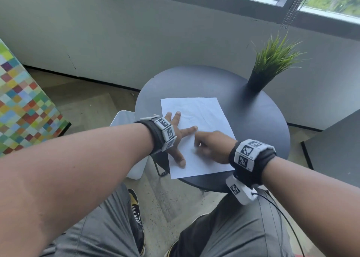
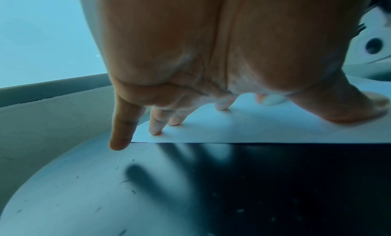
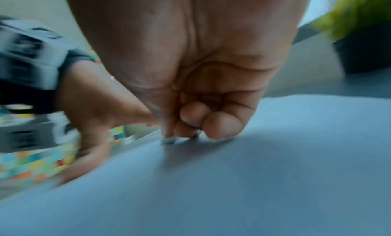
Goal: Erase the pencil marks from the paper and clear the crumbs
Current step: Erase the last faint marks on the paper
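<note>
A white sheet of paper [image 1: 200, 118] lies on the round dark table [image 1: 253, 116]. My left hand [image 1: 178, 138] is spread flat on the sheet's left side, fingers straight, pressing it down [image 2: 156, 131]; the little finger reaches past the paper's edge. My right hand [image 1: 210, 145] is curled, blurred by motion, its fingertips pinching a small pale eraser [image 3: 169, 140] against the paper [image 3: 232, 181] just right of my left index finger. No pencil marks show clearly. Small dark crumbs [image 2: 127, 181] are scattered on the tabletop beside the sheet.
A potted grass plant [image 1: 272, 66] stands at the table's far right. A white stool or bin [image 1: 124, 118] sits left of the table, a multicoloured checkered panel [image 1: 21, 105] farther left. A dark surface [image 1: 335, 145] lies to the right. My knees are below.
</note>
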